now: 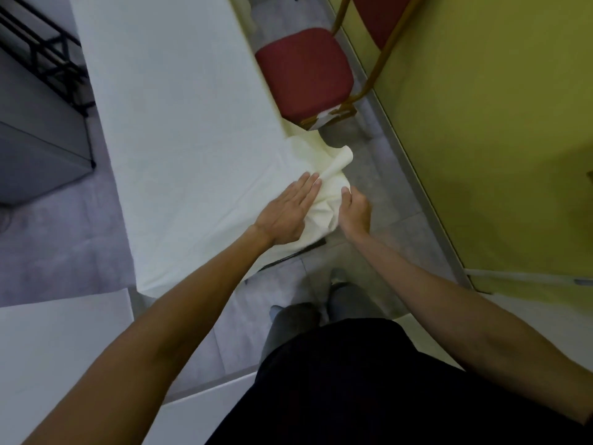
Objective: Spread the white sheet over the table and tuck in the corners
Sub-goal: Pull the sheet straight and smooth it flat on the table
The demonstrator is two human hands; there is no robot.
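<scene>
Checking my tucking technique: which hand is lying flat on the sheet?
The left hand: its fingers lie straight on the white sheet, while the right hand curls round its bunched corner.

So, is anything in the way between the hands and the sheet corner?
Nothing visible: the left hand presses on the white sheet, the right hand grips its bunched corner. The red chair stands apart, farther along.

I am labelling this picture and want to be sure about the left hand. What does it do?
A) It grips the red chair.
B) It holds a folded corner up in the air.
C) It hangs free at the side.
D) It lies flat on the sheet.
D: the left hand rests with straight fingers flat on the sheet, beside the bunched corner.
</scene>
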